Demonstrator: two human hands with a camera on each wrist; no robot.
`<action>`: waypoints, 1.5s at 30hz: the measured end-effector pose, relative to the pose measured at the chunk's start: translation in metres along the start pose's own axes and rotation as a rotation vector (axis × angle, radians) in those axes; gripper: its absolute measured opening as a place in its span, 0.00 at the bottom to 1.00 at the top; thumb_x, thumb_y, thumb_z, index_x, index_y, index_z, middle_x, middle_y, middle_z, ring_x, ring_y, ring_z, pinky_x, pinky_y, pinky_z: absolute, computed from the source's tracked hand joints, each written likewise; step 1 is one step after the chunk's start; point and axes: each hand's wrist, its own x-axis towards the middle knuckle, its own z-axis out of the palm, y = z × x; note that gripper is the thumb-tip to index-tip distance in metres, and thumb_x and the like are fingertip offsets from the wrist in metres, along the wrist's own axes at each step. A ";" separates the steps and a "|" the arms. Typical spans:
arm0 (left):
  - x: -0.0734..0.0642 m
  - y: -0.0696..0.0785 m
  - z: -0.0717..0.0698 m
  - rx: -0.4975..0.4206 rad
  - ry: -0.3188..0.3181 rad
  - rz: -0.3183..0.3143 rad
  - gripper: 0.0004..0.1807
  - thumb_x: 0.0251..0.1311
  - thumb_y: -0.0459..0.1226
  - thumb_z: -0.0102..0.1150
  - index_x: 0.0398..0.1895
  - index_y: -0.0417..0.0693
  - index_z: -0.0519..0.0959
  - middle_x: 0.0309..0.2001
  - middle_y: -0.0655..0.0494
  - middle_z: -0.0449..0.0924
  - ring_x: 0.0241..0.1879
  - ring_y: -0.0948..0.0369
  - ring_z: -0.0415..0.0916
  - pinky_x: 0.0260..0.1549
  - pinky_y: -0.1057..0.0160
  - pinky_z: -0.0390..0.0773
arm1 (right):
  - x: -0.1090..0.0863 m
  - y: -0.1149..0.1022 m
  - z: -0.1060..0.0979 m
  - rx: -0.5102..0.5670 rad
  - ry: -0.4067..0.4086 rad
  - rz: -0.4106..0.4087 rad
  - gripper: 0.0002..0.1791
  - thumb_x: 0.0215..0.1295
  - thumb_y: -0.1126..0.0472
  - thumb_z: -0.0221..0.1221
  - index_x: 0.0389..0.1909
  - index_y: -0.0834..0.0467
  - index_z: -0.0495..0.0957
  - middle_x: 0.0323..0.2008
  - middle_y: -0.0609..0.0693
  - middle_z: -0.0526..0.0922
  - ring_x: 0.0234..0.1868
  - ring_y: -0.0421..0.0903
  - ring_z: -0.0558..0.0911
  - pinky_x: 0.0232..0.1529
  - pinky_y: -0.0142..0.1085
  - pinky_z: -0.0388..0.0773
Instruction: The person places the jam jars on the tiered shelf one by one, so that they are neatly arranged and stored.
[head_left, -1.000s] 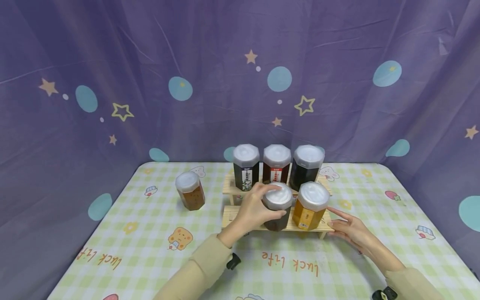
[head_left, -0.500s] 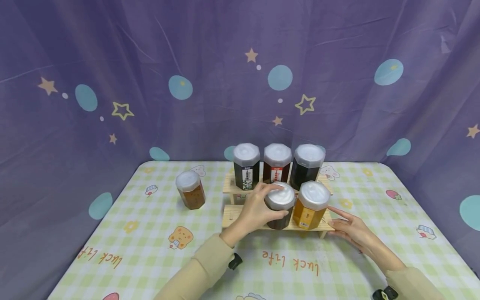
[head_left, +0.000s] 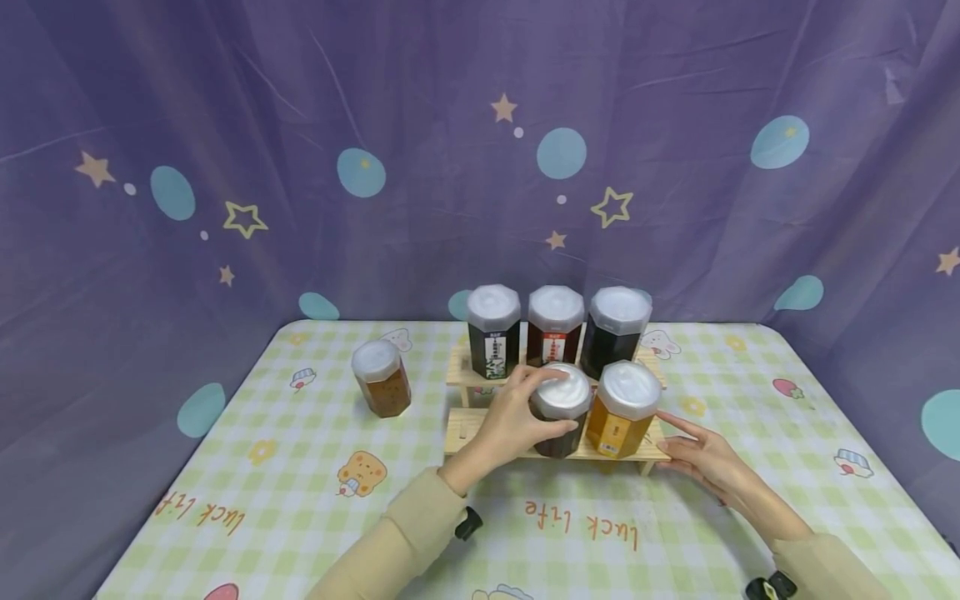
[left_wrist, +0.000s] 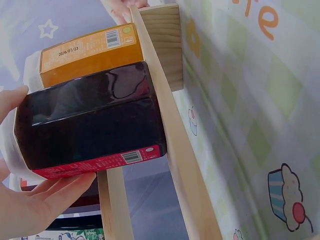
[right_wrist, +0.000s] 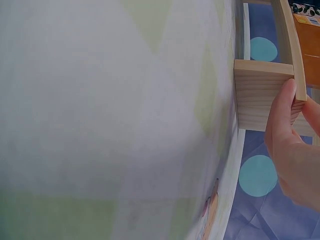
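Observation:
My left hand (head_left: 513, 421) grips a dark jar (left_wrist: 90, 117) by its white lid, thumb on the near side and fingers across the top and far side. The jar stands upright on the lower step of a two-tier wooden rack (head_left: 465, 429). Right beside it is an amber jar (head_left: 621, 421) with a yellow label. In the right wrist view, my right hand (right_wrist: 295, 145) pinches the end of the lower plank, thumb beneath it. The left part of that lower step is bare wood.
On the upper step stand a dark jar with a white label (head_left: 494, 342), a red-labelled jar (head_left: 555, 325) and another dark jar (head_left: 611, 337). A brown jar (head_left: 385, 392) sits alone on the checked tablecloth (head_left: 300, 467) to the left. A purple curtain (head_left: 420, 267) hangs behind.
The dark jar in my left hand has shifted a little right along the lower step, up against the amber jar. My right hand has stayed at the rack's end.

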 end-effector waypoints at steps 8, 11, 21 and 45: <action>-0.001 -0.001 0.000 0.005 -0.008 0.011 0.30 0.40 0.44 0.70 0.51 0.55 0.71 0.48 0.49 0.66 0.42 0.55 0.72 0.40 0.61 0.73 | 0.000 0.002 0.000 0.022 -0.007 -0.003 0.36 0.60 0.66 0.54 0.67 0.62 0.47 0.35 0.50 0.78 0.38 0.41 0.79 0.45 0.40 0.74; -0.001 -0.001 -0.001 0.005 -0.011 0.008 0.30 0.40 0.44 0.69 0.51 0.55 0.71 0.48 0.49 0.66 0.43 0.55 0.71 0.41 0.60 0.73 | 0.000 0.002 0.000 0.028 -0.008 -0.006 0.36 0.60 0.66 0.54 0.66 0.62 0.48 0.35 0.50 0.78 0.38 0.42 0.79 0.45 0.40 0.74; -0.008 -0.001 -0.005 0.002 0.008 0.027 0.26 0.44 0.42 0.67 0.50 0.51 0.73 0.50 0.49 0.66 0.46 0.54 0.70 0.40 0.59 0.73 | 0.000 0.003 -0.001 0.020 -0.013 -0.011 0.36 0.60 0.65 0.55 0.66 0.62 0.48 0.36 0.50 0.79 0.38 0.42 0.79 0.45 0.40 0.74; -0.028 -0.015 -0.041 0.021 0.141 0.173 0.17 0.47 0.36 0.64 0.43 0.47 0.77 0.43 0.56 0.73 0.47 0.60 0.71 0.46 0.58 0.71 | -0.002 0.001 -0.002 0.049 -0.033 -0.012 0.34 0.59 0.67 0.55 0.66 0.55 0.53 0.37 0.48 0.79 0.39 0.40 0.79 0.45 0.39 0.74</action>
